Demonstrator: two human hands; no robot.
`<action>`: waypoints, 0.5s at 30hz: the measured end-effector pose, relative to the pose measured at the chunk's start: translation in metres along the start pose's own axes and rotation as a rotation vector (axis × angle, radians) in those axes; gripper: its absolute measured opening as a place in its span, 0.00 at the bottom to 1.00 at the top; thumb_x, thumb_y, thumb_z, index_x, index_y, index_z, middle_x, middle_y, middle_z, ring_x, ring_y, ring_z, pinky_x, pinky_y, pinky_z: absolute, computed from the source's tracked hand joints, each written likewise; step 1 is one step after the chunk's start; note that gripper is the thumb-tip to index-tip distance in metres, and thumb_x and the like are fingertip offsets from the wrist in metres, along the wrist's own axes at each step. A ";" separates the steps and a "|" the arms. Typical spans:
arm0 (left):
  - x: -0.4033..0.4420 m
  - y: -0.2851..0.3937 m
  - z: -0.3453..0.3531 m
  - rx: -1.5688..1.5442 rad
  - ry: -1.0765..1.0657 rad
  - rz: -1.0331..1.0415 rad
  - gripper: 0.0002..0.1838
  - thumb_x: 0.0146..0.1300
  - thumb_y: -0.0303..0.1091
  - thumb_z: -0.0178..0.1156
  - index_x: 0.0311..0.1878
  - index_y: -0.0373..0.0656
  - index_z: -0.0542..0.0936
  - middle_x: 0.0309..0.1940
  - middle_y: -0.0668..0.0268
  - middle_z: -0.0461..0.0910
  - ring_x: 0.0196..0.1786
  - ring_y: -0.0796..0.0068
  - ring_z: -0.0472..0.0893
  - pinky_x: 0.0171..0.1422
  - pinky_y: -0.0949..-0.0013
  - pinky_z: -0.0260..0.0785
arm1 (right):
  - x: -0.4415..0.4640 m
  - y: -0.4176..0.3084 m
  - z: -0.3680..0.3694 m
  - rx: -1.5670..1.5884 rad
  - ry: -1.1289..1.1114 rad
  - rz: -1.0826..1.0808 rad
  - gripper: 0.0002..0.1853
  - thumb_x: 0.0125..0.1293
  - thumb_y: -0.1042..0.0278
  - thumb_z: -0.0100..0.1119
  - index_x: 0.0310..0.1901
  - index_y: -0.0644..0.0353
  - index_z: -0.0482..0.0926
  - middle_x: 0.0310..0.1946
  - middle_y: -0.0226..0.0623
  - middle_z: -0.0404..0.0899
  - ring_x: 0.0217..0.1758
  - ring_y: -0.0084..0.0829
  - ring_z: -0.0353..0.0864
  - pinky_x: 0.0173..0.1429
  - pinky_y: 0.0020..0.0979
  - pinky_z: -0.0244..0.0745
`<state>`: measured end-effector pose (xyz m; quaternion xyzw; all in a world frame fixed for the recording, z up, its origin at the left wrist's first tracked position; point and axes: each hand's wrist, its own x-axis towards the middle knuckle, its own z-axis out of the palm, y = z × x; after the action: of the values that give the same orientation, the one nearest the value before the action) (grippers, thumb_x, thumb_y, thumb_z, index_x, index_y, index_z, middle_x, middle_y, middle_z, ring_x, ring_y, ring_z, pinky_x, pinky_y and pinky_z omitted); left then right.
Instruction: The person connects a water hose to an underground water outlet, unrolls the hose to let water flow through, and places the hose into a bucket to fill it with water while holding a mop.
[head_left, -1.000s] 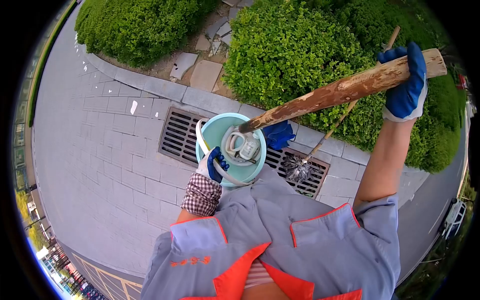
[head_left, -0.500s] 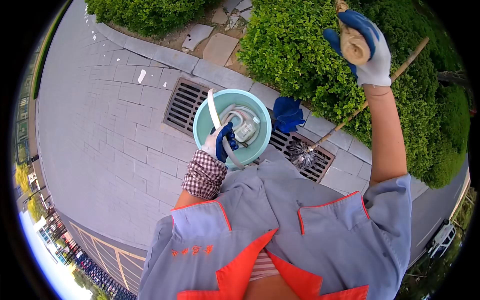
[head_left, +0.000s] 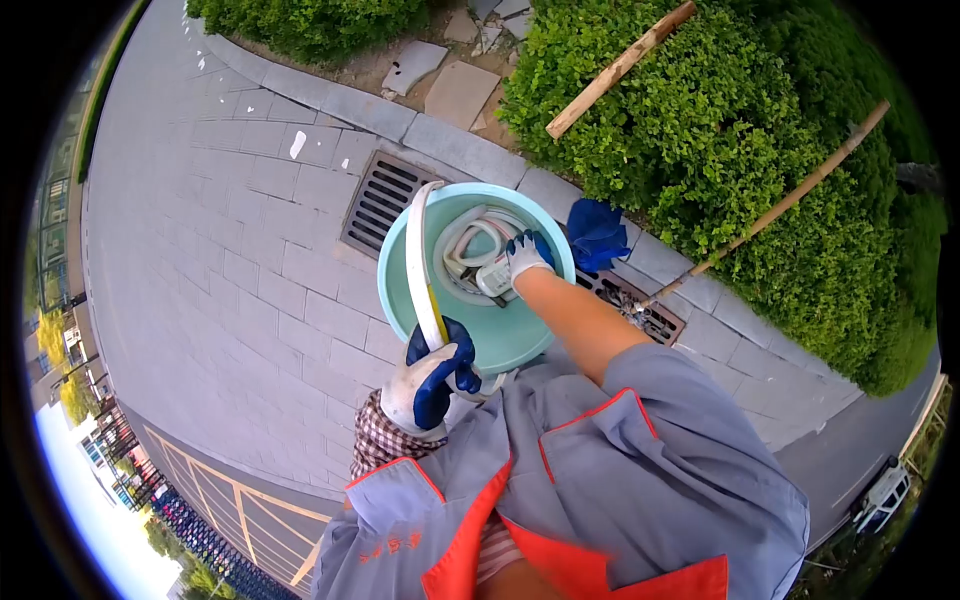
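Observation:
My left hand (head_left: 432, 380), in a white glove with blue palm and fingers, is closed around the white handle (head_left: 418, 262) of a pale teal bucket (head_left: 392, 285). Inside the bucket lie a coiled pale hose (head_left: 447, 262) and a white bottle (head_left: 493, 279) with a label. My right hand (head_left: 528, 254), gloved the same way, reaches down into the bucket. Its fingers are closed at the bottle's cap end, which they cover. A wooden pole (head_left: 620, 70) rests on the hedge, with no hand on it.
Metal drain grates (head_left: 385, 203) lie beside and partly behind the bucket along the stone curb (head_left: 470, 150). A blue cloth (head_left: 597, 235) sits by the curb. A long-handled mop (head_left: 770, 215) leans across the green hedge (head_left: 690, 130). Grey paving (head_left: 250, 290) spreads on the left.
My right hand has let go of the wooden pole, leaving it on the hedge, and has come down into the bucket to the bottle. My left hand has drawn the bucket handle nearer my body.

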<state>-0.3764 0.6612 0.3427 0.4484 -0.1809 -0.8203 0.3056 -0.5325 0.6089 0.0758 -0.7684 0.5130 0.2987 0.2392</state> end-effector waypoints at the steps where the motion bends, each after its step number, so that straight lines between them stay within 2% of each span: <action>1: -0.006 -0.002 -0.004 -0.018 -0.008 0.001 0.08 0.60 0.31 0.55 0.38 0.39 0.69 0.26 0.67 0.70 0.26 0.77 0.72 0.33 0.72 0.68 | 0.016 0.004 0.015 -0.020 -0.027 0.004 0.30 0.59 0.62 0.51 0.63 0.58 0.59 0.61 0.44 0.61 0.68 0.46 0.54 0.69 0.46 0.47; 3: -0.015 0.004 0.000 0.040 -0.050 -0.027 0.08 0.59 0.29 0.56 0.38 0.39 0.68 0.26 0.67 0.70 0.26 0.78 0.71 0.32 0.72 0.67 | 0.013 0.010 0.027 0.085 0.015 0.091 0.28 0.62 0.60 0.47 0.63 0.60 0.58 0.60 0.47 0.62 0.67 0.46 0.55 0.69 0.43 0.46; 4: -0.016 0.004 -0.001 0.003 -0.092 -0.030 0.09 0.57 0.28 0.57 0.40 0.39 0.68 0.26 0.67 0.71 0.26 0.78 0.71 0.31 0.72 0.67 | 0.011 0.010 0.038 0.107 0.073 0.111 0.26 0.62 0.62 0.46 0.62 0.60 0.60 0.59 0.46 0.64 0.66 0.45 0.57 0.67 0.43 0.49; 5: -0.016 0.009 0.007 0.041 -0.074 -0.046 0.11 0.57 0.31 0.57 0.37 0.38 0.67 0.24 0.69 0.68 0.26 0.80 0.69 0.31 0.74 0.64 | 0.008 0.010 0.037 0.123 0.134 0.130 0.25 0.62 0.63 0.46 0.61 0.60 0.61 0.58 0.46 0.65 0.65 0.43 0.60 0.66 0.42 0.52; 7: -0.016 0.012 0.006 0.123 -0.040 -0.143 0.10 0.58 0.29 0.57 0.38 0.38 0.67 0.24 0.69 0.68 0.26 0.80 0.70 0.31 0.75 0.65 | 0.002 0.012 0.014 0.154 -0.001 0.151 0.22 0.63 0.64 0.45 0.58 0.60 0.63 0.54 0.43 0.70 0.61 0.41 0.66 0.62 0.43 0.56; 8: -0.018 0.018 0.011 0.099 -0.006 -0.125 0.09 0.58 0.29 0.56 0.40 0.39 0.68 0.24 0.70 0.69 0.24 0.81 0.70 0.30 0.76 0.65 | -0.003 0.009 0.003 0.172 -0.074 0.161 0.20 0.63 0.64 0.44 0.57 0.59 0.64 0.52 0.42 0.72 0.59 0.40 0.69 0.61 0.43 0.59; 11: -0.009 0.024 0.003 0.162 0.085 -0.165 0.10 0.60 0.32 0.56 0.41 0.39 0.69 0.25 0.70 0.71 0.23 0.82 0.71 0.29 0.77 0.66 | -0.003 -0.008 0.001 0.138 -0.134 0.227 0.16 0.62 0.68 0.46 0.52 0.58 0.69 0.45 0.39 0.77 0.49 0.37 0.78 0.52 0.42 0.66; 12: -0.004 0.023 -0.004 0.187 0.096 -0.124 0.10 0.60 0.33 0.57 0.40 0.39 0.71 0.26 0.69 0.72 0.24 0.83 0.71 0.28 0.78 0.66 | -0.001 -0.013 0.006 0.163 -0.011 0.206 0.15 0.59 0.70 0.52 0.49 0.58 0.72 0.42 0.42 0.78 0.45 0.38 0.80 0.47 0.41 0.72; 15: 0.041 0.000 -0.053 0.102 0.183 -0.075 0.14 0.59 0.34 0.61 0.42 0.38 0.69 0.25 0.65 0.72 0.20 0.77 0.73 0.24 0.74 0.68 | -0.044 -0.014 -0.069 0.307 -0.092 0.091 0.16 0.57 0.70 0.55 0.48 0.59 0.73 0.41 0.44 0.78 0.44 0.42 0.80 0.44 0.39 0.75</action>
<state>-0.3480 0.6331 0.2888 0.5427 -0.1768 -0.7767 0.2666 -0.5179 0.5957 0.1569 -0.6843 0.5753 0.2620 0.3634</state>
